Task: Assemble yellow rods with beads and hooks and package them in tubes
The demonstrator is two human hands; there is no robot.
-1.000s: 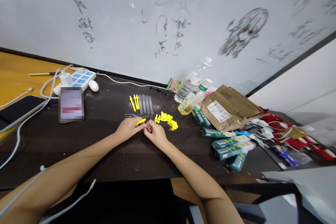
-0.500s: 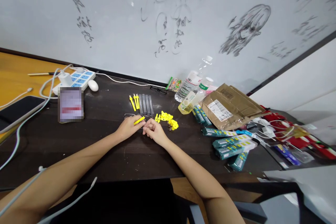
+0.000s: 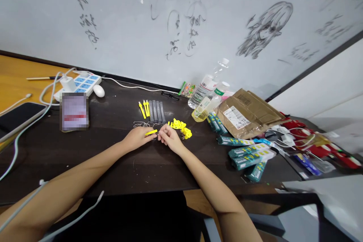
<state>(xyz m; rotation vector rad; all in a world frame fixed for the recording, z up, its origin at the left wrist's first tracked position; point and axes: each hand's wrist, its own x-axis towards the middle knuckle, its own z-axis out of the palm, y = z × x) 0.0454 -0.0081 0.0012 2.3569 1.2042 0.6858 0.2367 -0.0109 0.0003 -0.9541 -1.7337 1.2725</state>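
My left hand (image 3: pixel 135 138) is closed around a slim yellow stick (image 3: pixel 151 132), which points toward my right hand. The fingers of my right hand (image 3: pixel 171 138) pinch together at the stick's end, on what looks like a thin wire piece too small to make out. Bent metal wires (image 3: pixel 139 124) lie just beyond my left hand. Farther back are several clear tubes (image 3: pixel 157 111), side by side, with yellow sticks (image 3: pixel 142 110) to their left. Small yellow plastic parts (image 3: pixel 178 123) are heaped beyond my right hand, and a second clump of yellow parts (image 3: pixel 186 132) lies closer.
Bottles (image 3: pixel 202 92), a brown parcel (image 3: pixel 246 115) and several green boxes (image 3: pixel 252 155) crowd the right side. At left are a power strip (image 3: pixel 86 83), a white mouse (image 3: pixel 99 90), a blurred packet (image 3: pixel 74 111) and a phone (image 3: pixel 21 119). A whiteboard (image 3: pixel 127 26) rises behind.
My hands have drawn slightly apart, the right one shifting a little to the right. The yellow stick now lies more level, and more of the wires shows behind my left hand.
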